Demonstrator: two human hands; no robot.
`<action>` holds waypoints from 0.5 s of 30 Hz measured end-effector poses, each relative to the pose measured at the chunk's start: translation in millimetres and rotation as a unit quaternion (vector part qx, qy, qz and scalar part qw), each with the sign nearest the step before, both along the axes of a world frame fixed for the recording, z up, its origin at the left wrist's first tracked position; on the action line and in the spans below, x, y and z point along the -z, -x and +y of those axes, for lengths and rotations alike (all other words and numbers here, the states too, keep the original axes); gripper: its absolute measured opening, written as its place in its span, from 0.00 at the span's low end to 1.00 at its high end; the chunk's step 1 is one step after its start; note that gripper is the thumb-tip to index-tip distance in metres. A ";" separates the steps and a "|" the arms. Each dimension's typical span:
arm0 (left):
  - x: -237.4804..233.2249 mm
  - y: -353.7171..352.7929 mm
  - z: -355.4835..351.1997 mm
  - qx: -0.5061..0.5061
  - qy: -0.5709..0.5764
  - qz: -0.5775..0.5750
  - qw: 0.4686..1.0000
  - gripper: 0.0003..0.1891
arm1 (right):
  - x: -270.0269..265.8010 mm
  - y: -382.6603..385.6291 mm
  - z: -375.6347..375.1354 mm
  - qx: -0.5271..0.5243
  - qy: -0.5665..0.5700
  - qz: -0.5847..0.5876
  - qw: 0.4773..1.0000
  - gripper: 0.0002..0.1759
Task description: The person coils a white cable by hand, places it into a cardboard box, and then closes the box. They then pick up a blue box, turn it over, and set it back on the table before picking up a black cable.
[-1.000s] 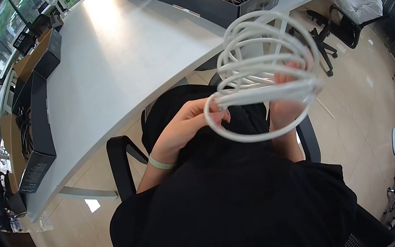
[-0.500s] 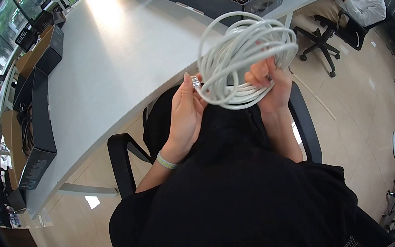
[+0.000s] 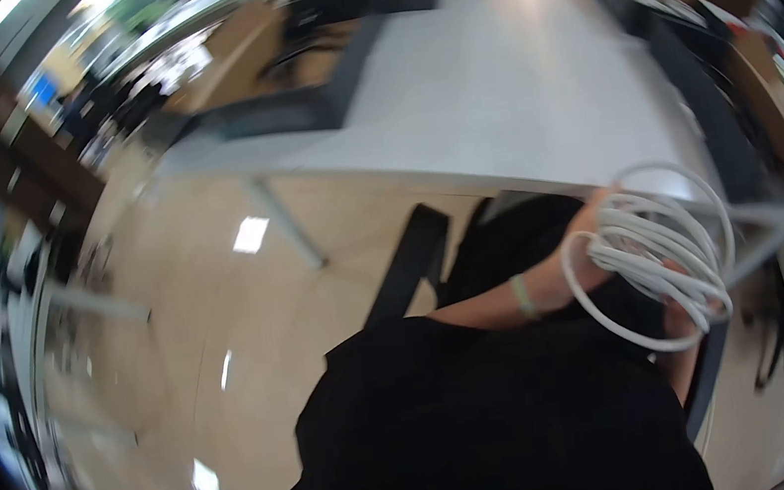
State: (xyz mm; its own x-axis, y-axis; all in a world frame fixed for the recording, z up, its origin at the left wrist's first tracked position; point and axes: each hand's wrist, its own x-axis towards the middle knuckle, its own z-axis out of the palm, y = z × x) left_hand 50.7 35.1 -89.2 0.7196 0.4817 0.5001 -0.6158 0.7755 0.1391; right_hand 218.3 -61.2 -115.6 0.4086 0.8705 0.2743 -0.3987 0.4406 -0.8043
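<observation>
White cable coil, smooth round loops — left hand, right hand clasped on it

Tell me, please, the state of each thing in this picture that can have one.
white cable: coiled in loops, held in the air.
left hand: closed on the coil.
right hand: mostly hidden behind the loops, grip unclear.
table: upright, picture too blurred for more.

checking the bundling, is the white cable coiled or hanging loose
Coiled: the cable forms several stacked loops, gripped by the left hand, with the right hand at its lower edge. Blur hides any loose end.
</observation>
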 end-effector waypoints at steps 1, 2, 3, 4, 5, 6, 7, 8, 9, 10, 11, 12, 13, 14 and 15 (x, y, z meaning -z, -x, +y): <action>6.8 -1.8 7.5 -0.069 -0.047 -0.008 0.996 0.17 | -0.6 0.5 3.3 -0.026 -0.006 -0.021 0.999 0.29; -5.0 16.3 -1.0 -0.110 -0.050 -0.003 0.993 0.17 | -2.5 0.8 6.3 -0.052 -0.013 -0.041 0.998 0.29; -27.8 28.0 -17.3 -0.180 0.017 0.085 0.980 0.17 | -5.4 -0.4 6.5 -0.077 -0.022 -0.065 0.995 0.29; -41.7 34.5 -32.6 -0.240 0.086 0.166 0.953 0.17 | -9.0 -1.5 5.6 -0.101 -0.035 -0.088 0.990 0.29; -34.4 34.7 -24.6 -0.140 0.067 0.036 0.987 0.19 | -12.0 -1.3 4.1 -0.126 -0.047 -0.111 0.985 0.29; -22.7 34.3 -24.4 -0.156 0.065 0.033 0.985 0.19 | -13.8 -0.7 5.1 -0.153 -0.061 -0.131 0.977 0.29; -34.7 42.4 -27.1 -0.218 0.092 0.113 0.965 0.20 | -14.9 -1.1 11.5 -0.182 -0.075 -0.153 0.969 0.30; -42.0 47.6 -33.1 -0.276 0.123 0.192 0.934 0.21 | -17.2 1.4 14.9 -0.213 -0.087 -0.172 0.958 0.30; -34.3 50.1 -32.4 -0.280 0.101 0.165 0.940 0.23 | -17.3 4.6 17.8 -0.244 -0.099 -0.189 0.946 0.30; -28.4 54.3 -32.1 -0.292 0.103 0.161 0.937 0.23 | -19.2 7.4 23.8 -0.276 -0.111 -0.207 0.932 0.30; -25.2 60.5 -34.7 -0.304 0.059 0.149 0.939 0.23 | -22.1 12.9 30.7 -0.311 -0.125 -0.228 0.914 0.30; -23.9 64.8 -38.3 -0.315 0.015 0.138 0.939 0.24 | -22.3 16.0 33.3 -0.344 -0.140 -0.242 0.896 0.31; -26.5 68.0 -43.8 -0.361 -0.004 0.168 0.917 0.24 | -22.5 19.9 37.1 -0.376 -0.153 -0.258 0.877 0.31; -26.7 69.7 -45.3 -0.381 -0.029 0.162 0.910 0.24 | -24.3 25.1 42.9 -0.405 -0.167 -0.272 0.857 0.31; -28.9 71.3 -50.0 -0.397 0.005 0.179 0.900 0.23 | -25.2 27.3 49.0 -0.434 -0.180 -0.287 0.835 0.31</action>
State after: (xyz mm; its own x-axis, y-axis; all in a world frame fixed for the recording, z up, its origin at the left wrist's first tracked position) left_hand -20.6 -14.9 -60.4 0.2600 0.9190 0.2965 -0.8934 0.1124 0.4350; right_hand 191.0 -12.2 -90.4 -0.6221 0.5887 0.5161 -0.2891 0.4399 -0.8502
